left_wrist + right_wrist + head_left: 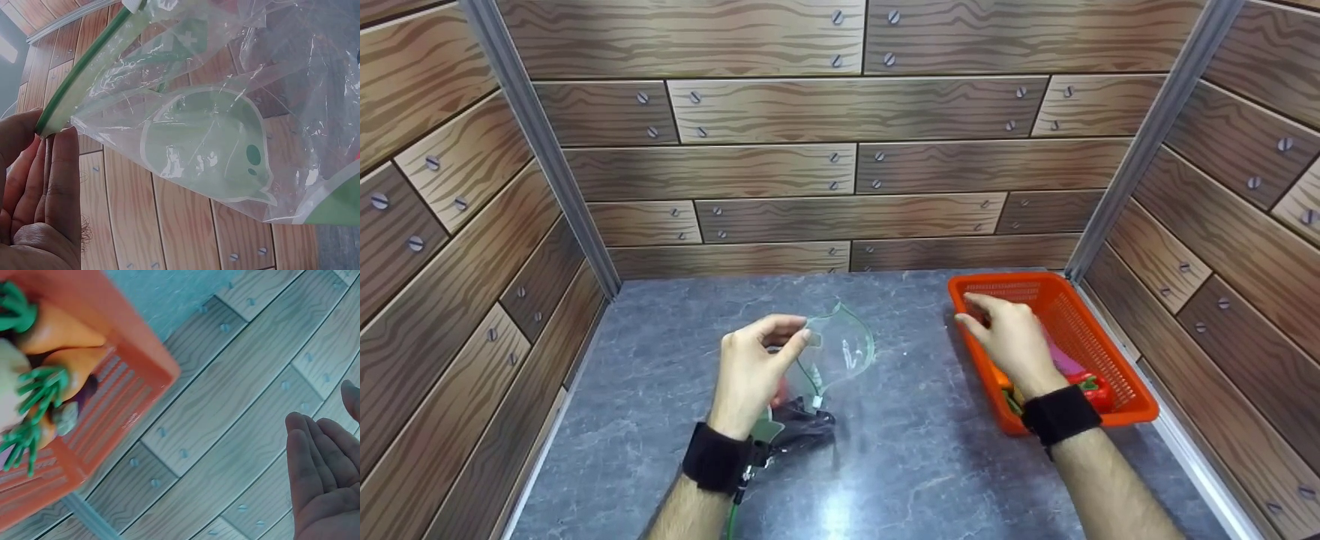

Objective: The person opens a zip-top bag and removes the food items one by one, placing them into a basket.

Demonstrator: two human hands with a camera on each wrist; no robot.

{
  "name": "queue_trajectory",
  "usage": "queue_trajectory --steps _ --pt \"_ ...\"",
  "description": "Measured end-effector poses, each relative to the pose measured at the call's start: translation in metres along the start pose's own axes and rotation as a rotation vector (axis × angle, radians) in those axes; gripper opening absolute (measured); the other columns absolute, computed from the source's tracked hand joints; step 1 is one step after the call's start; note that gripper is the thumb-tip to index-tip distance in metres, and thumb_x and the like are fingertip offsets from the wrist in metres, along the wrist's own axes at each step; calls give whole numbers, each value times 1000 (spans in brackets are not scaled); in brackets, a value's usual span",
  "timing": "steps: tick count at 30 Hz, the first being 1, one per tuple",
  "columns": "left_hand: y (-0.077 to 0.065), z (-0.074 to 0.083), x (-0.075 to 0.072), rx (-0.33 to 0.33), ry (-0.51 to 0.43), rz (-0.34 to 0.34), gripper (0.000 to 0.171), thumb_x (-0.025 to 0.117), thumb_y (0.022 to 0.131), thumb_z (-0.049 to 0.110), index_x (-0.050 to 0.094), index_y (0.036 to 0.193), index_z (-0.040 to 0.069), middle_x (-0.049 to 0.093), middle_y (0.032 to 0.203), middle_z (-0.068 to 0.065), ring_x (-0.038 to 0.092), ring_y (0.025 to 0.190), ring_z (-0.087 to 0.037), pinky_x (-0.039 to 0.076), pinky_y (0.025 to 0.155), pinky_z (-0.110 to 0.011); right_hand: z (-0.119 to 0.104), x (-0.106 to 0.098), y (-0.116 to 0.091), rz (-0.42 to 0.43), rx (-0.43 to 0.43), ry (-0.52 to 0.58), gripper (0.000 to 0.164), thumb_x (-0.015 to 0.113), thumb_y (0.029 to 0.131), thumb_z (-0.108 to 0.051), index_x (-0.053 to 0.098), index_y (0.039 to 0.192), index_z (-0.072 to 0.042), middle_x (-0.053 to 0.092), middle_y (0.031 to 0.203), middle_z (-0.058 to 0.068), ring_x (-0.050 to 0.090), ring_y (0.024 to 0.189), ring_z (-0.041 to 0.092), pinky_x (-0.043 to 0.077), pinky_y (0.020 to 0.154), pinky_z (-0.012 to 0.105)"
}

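My left hand (754,367) pinches the green-edged mouth of a clear plastic zip bag (840,349) between thumb and fingers. A white slider (817,403) sits on the zip. In the left wrist view, a pale green cartoon print (202,146) shows on the bag's side. A dark, shiny item (808,426) and a bit of red lie low at the bag, partly hidden by my hand. Holding nothing, my right hand (1012,341) hovers over the near-left part of the orange basket (1140,411), its fingers fairly straight and thumb apart.
Inside the basket are toy carrots (62,329), a red pepper (1099,394) and a purple item (1063,361). The basket stands at the right side of the grey tabletop (660,420). Wood-patterned walls (780,169) enclose the table at the back and both sides.
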State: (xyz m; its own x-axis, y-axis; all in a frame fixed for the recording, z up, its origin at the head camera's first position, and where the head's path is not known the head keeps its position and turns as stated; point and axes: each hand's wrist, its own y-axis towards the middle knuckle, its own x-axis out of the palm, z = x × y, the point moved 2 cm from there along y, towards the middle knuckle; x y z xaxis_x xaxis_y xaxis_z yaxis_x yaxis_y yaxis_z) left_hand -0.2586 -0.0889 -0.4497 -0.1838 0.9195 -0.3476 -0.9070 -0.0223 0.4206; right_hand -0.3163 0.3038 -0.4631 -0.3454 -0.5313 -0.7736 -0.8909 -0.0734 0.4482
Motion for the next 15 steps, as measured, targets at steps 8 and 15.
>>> queue_trajectory --steps 8,15 --pt "-2 -2 1 17 3 3 17 90 106 19 91 122 12 92 110 -2 88 96 -16 70 82 -22 -29 17 1 1 -101 3 41 92 104 -18 83 139 1 87 131 25 85 98 42 71 101 62" --pt "-3 -1 3 23 -2 1 17 90 106 18 90 121 10 93 111 -2 88 96 -17 72 84 -25 -53 30 -2 -22 -169 53 37 93 103 -19 86 135 -1 89 125 21 88 105 38 74 95 57"
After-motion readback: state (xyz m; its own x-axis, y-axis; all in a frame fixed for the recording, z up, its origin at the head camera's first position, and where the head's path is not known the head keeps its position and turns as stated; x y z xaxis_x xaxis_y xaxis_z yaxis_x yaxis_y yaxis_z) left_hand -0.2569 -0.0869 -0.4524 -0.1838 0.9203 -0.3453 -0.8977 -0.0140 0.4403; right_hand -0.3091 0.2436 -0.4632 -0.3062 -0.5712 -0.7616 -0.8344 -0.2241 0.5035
